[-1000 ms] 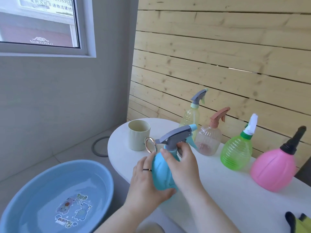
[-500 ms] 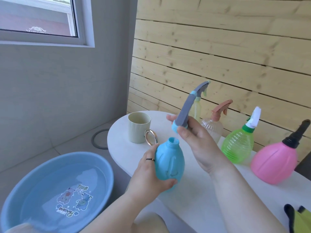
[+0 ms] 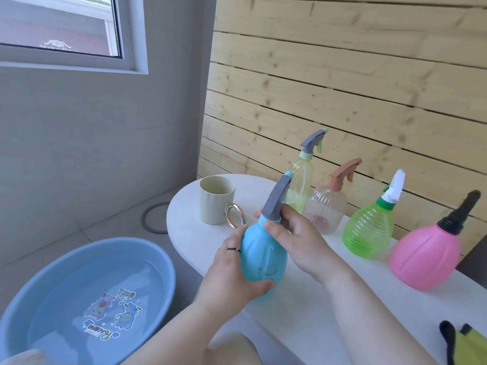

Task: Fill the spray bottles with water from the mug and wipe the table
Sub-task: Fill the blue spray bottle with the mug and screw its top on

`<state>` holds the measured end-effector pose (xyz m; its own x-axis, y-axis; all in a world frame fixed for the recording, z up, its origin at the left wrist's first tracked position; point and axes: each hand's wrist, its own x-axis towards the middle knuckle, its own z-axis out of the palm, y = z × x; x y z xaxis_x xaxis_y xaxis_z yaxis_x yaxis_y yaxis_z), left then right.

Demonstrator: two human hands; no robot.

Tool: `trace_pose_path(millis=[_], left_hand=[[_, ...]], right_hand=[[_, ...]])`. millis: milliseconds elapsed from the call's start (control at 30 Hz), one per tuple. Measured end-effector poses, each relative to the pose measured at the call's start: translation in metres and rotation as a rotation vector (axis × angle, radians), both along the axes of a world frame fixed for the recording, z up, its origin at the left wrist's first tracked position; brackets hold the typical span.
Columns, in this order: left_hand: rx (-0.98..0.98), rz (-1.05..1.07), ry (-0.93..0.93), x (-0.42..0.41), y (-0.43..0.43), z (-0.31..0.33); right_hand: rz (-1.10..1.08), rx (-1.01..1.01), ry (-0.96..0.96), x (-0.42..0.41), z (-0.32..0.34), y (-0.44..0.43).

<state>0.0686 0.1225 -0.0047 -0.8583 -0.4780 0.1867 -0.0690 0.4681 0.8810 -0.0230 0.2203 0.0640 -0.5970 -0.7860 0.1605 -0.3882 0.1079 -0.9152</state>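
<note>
Blue spray bottle [image 3: 263,259] is being held above the table [image 3: 316,299] edge, near the mug [image 3: 216,200].
Left hand [image 3: 232,275] is gripping its body, right hand [image 3: 297,238] is pinching the grey trigger head [image 3: 276,198]; the basin [image 3: 158,262] lettering is showing too blurred to read.

The blue spray bottle [image 3: 263,262] is upright at the surface's front edge, grey sprayer [image 3: 276,198] tilted on its neck, beige mug [image 3: 214,204] at the left end.

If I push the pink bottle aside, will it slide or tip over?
Probably tips or rolls rather than slides: the pink bottle is bulbous, narrowing toward its foot on the table. Its smooth plastic looks slippery. Weight unclear; the body is opaque.
</note>
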Motion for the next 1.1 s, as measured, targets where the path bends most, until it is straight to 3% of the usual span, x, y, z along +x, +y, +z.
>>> trace_pose_path(millis=[133,233,400,467,567,700,800,933,1100], left_hand=[[-0.015,-0.008,-0.008,0.001,0.002,0.002],[0.063,-0.126,-0.042,0.003,-0.01,0.008],[0.133,-0.264,-0.118,-0.003,-0.032,0.026],[0.109,-0.156,-0.063,-0.004,-0.011,0.022],[0.073,0.05,0.112,0.005,0.033,0.002],[0.114,0.085,0.224,-0.002,0.021,0.002],[0.074,-0.104,0.088,-0.019,-0.014,0.019],[0.173,-0.354,-0.126,-0.031,-0.021,0.027],[0.109,0.033,0.13,-0.026,0.026,0.009]], right_hand=[[-0.216,-0.128,0.048,0.011,-0.009,-0.006],[-0.362,-0.212,0.108,0.017,-0.016,-0.015],[-0.222,-0.219,-0.104,0.01,-0.015,-0.014],[-0.182,-0.184,-0.134,0.006,-0.013,-0.011],[-0.292,-0.15,-0.023,0.003,-0.013,-0.009],[-0.32,-0.168,-0.038,-0.004,-0.013,-0.002],[-0.169,-0.126,-0.095,-0.012,-0.006,0.006],[-0.088,-0.137,-0.211,-0.016,-0.002,0.009],[-0.545,-0.157,0.038,0.006,-0.016,-0.009]])
